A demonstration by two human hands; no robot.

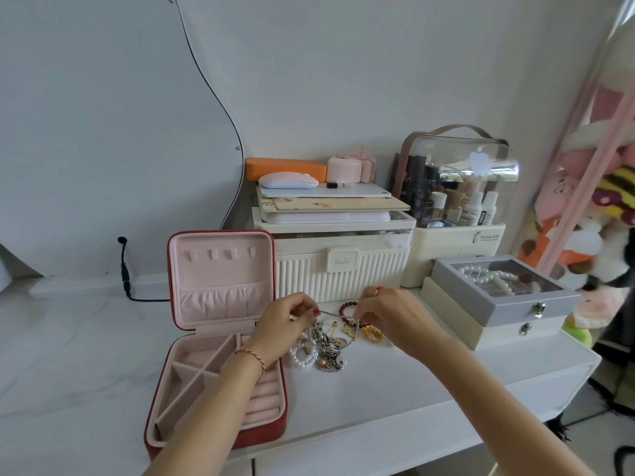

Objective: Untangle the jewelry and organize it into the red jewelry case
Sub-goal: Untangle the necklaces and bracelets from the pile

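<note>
A red jewelry case (161,417) stands open on the white desk at the left, its pink lining and dividers showing. Just right of it lies a tangled jewelry pile (326,348): silver chains, a pearl bracelet (302,355), gold pieces (372,333) and a dark red bead bracelet (347,309). My left hand (285,321) and my right hand (388,312) hover over the pile. Each pinches one end of a silver chain (331,315), which is stretched between them above the heap.
Behind the pile stands a white ribbed storage box (343,269) with a tablet, a mouse and small items on top. A clear cosmetics organizer (457,201) and two stacked grey and cream jewelry boxes (498,304) sit at the right. A black cable (125,273) hangs at the left.
</note>
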